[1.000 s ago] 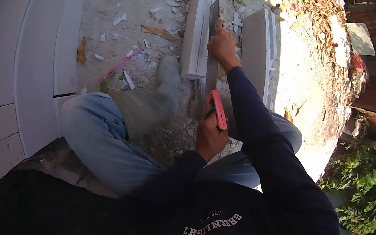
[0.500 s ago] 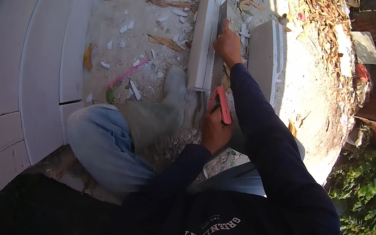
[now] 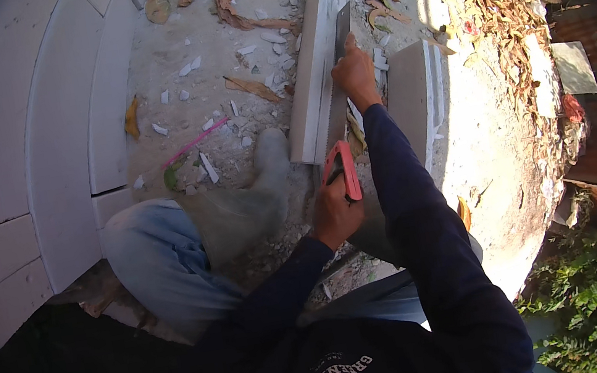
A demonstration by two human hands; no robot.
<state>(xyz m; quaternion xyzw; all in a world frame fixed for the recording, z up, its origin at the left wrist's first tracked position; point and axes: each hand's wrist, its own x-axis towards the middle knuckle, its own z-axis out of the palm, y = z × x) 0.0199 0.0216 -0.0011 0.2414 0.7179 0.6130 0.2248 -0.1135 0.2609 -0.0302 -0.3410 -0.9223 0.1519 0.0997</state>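
Observation:
A hand saw (image 3: pixel 336 121) with a red and black handle lies lengthwise along the right side of a long, pale grey block (image 3: pixel 313 68) on the ground. My left hand (image 3: pixel 337 214) is closed round the saw's handle at the near end. Farther along, my right hand (image 3: pixel 356 76) grips the blade, its fingers curled and the index finger stretched toward the blade's far end. Part of the blade is hidden behind that hand. Just right of my right forearm lies a second grey block (image 3: pixel 409 89).
On the left stand stacked pale blocks (image 3: pixel 60 152). Dry leaves (image 3: pixel 253 87), white chips (image 3: pixel 209 167) and a pink strip (image 3: pixel 193 142) lie on the dusty ground. My boot (image 3: pixel 268 164) is beside the long block. A leaf heap (image 3: pixel 500 10) lies along the right.
The blocks and ground have shifted slightly left and down in view. Both hands keep their holds on the saw, which stays along the long block's side.

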